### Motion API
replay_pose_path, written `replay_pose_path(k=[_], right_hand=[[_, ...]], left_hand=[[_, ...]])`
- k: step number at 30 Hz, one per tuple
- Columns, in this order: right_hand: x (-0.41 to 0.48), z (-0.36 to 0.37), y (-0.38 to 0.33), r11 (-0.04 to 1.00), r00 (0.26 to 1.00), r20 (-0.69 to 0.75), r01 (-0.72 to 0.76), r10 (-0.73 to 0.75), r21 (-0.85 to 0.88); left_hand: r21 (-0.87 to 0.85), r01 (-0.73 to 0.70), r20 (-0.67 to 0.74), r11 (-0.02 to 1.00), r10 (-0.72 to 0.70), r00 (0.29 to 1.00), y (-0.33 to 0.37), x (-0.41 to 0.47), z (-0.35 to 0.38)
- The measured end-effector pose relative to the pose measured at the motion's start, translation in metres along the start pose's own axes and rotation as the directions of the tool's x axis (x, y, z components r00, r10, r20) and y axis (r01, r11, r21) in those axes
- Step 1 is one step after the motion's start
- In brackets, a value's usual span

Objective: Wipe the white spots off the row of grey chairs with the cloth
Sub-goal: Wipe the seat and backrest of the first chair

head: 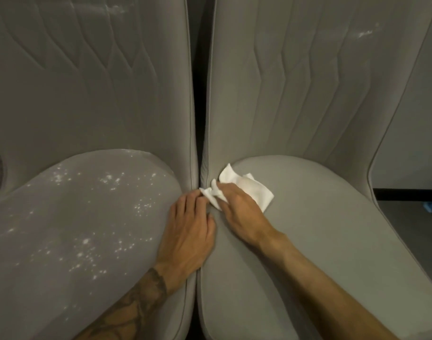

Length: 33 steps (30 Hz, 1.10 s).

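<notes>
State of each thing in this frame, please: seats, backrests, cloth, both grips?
left seat: speckled with white spots.
right seat: no spots visible.
left backrest: faint white smears near top.
right backrest: white smear upper right.
cloth: crumpled, on right seat by the gap.
left grip: flat on left seat's edge, fingertips at cloth.
right grip: holds cloth against right seat.

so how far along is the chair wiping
Done: the right seat looks spotless. In hand: the right hand holds the cloth at the gap between seats; the left hand rests on the left seat. Left: that seat's white spots, plus smears on the left backrest and right backrest.
</notes>
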State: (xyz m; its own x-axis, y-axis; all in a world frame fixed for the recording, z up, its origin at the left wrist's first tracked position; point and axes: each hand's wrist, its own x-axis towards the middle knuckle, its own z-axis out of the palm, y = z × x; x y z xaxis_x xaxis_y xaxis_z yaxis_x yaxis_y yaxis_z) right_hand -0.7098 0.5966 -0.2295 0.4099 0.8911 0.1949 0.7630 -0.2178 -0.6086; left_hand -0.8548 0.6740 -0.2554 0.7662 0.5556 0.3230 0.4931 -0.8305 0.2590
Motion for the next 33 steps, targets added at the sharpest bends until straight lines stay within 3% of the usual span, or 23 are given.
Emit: replay_pose_path(k=[5,12,17,22,27,30,33], right_hand=[[0.025,-0.011,0.007,0.981,0.977,-0.091,-0.193,0.194,0.012],[0.022,-0.005,0.002,0.943,0.948,-0.191,-0.202,0.256,0.265],[0.051,-0.028,0.021,0.897,0.799,-0.487,-0.14,0.352,0.418],[0.094,-0.098,0.016,0.96,0.661,-0.724,0.016,0.2,0.28],[0.136,-0.172,0.006,0.99,0.541,-0.841,0.118,-0.003,0.072],[0.155,-0.21,0.008,0.977,0.46,-0.862,0.098,-0.211,-0.187],[0.171,-0.238,0.019,0.892,0.371,-0.829,-0.005,-0.417,-0.451]], left_hand=[[0.058,-0.031,-0.069,0.998,0.035,0.997,0.0,0.001,0.003],[0.111,-0.074,-0.118,0.991,0.087,0.989,0.004,0.022,0.007],[0.187,-0.088,-0.314,0.978,0.145,0.938,0.01,0.105,0.0],[0.153,-0.067,-0.526,0.986,0.138,0.839,0.014,0.189,-0.038],[0.29,-0.164,-0.586,0.943,0.31,0.749,0.029,0.258,-0.084],[0.359,-0.219,-0.571,0.908,0.398,0.718,0.048,0.3,-0.112],[0.362,-0.248,-0.574,0.899,0.425,0.7,0.062,0.326,-0.124]])
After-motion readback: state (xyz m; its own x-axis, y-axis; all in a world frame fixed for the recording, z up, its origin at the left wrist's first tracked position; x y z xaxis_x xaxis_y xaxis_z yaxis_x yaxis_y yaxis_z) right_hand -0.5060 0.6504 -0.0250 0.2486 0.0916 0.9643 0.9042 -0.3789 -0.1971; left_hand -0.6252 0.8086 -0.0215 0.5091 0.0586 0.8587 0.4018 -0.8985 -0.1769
